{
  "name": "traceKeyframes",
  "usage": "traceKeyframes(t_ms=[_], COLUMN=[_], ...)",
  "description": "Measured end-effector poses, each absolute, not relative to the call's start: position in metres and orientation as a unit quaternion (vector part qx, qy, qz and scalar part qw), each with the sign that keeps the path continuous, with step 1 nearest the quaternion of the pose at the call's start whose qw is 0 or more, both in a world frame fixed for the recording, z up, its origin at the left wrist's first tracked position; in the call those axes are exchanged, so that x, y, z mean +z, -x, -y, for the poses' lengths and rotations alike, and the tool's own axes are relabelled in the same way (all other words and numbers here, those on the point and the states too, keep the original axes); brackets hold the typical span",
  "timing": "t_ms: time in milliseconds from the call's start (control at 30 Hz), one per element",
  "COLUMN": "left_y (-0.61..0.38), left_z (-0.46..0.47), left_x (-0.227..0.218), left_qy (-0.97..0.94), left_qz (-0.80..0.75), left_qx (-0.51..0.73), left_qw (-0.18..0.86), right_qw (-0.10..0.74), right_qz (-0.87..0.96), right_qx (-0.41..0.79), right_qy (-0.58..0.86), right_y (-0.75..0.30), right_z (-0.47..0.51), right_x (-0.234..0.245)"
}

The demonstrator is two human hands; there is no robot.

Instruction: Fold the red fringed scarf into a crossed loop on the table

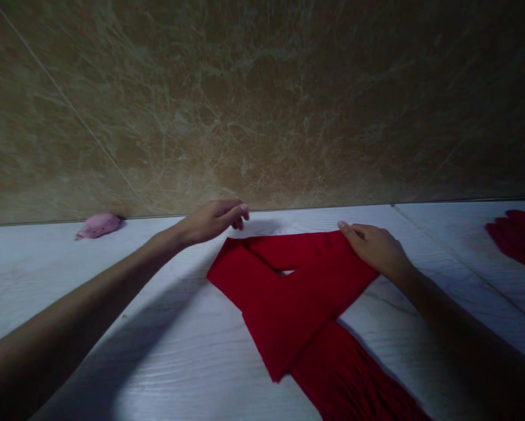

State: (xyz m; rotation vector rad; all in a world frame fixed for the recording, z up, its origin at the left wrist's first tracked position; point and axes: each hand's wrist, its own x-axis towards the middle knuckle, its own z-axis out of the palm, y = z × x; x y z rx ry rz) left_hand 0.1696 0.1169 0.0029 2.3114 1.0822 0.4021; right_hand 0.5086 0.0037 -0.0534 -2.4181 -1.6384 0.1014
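Observation:
A red scarf [289, 304] lies folded on the pale floor, its two arms crossing in a V around a small gap. Its fringed end runs toward the lower right. My right hand [379, 248] grips the scarf's upper right corner, thumb toward the far edge and the other fingers partly hidden. Just above the upper left corner hovers my left hand [223, 219], apart from the cloth. Its fingers are loosely bent with nothing between them.
A brown marbled wall [245, 117] rises behind the floor [170, 345]. By its base at the left lies a small pink object [99, 225], perhaps a pouch or soft toy. Red fabric with finger-like parts, apparently a glove [519, 237], sits at the right edge.

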Motion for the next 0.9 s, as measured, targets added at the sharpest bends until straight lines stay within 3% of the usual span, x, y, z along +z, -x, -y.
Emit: traceKeyframes(t_ms=[67,133,200,267,400,500,567,767,833,900], left_y=[-0.153,-0.142,-0.14,-0.146,-0.164,-0.168,-0.166,-0.165,-0.171,-0.175], left_z=[-0.118,-0.109,-0.094,-0.078,-0.058,-0.054,-0.053,-0.046,-0.035,-0.015], left_x=[-0.004,-0.013,-0.022,-0.03,-0.038,-0.041,-0.041,-0.027,-0.02,-0.015], left_qy=[-0.811,-0.785,-0.791,-0.791,-0.663,-0.597,-0.628,-0.76,-0.793,-0.829], left_qz=[-0.499,-0.557,-0.558,-0.543,-0.515,-0.508,-0.536,-0.615,-0.573,-0.508], left_qx=[0.17,0.104,0.075,0.138,0.323,0.292,0.272,0.188,0.204,0.229], left_qw=[0.253,0.249,0.24,0.246,0.437,0.548,0.494,0.092,0.033,0.045], right_qw=[0.137,0.146,0.148,0.155,0.189,0.199,0.202,0.197,0.222,0.277], right_qz=[0.551,0.556,0.572,0.584,0.594,0.601,0.605,0.592,0.594,0.612], right_qx=[0.047,0.056,0.057,0.043,0.02,0.023,0.027,0.026,0.008,-0.024], right_qy=[0.822,0.816,0.805,0.795,0.781,0.774,0.77,0.781,0.773,0.74], right_y=[-0.51,-0.51,-0.51,-0.51,-0.51,-0.51,-0.51,-0.509,-0.511,-0.512], right_z=[-0.004,-0.004,-0.004,-0.004,-0.004,-0.004,-0.005,-0.007,-0.006,-0.003], right_x=[-0.053,-0.052,-0.052,-0.052,-0.053,-0.055,-0.056,-0.057,-0.056,-0.055])
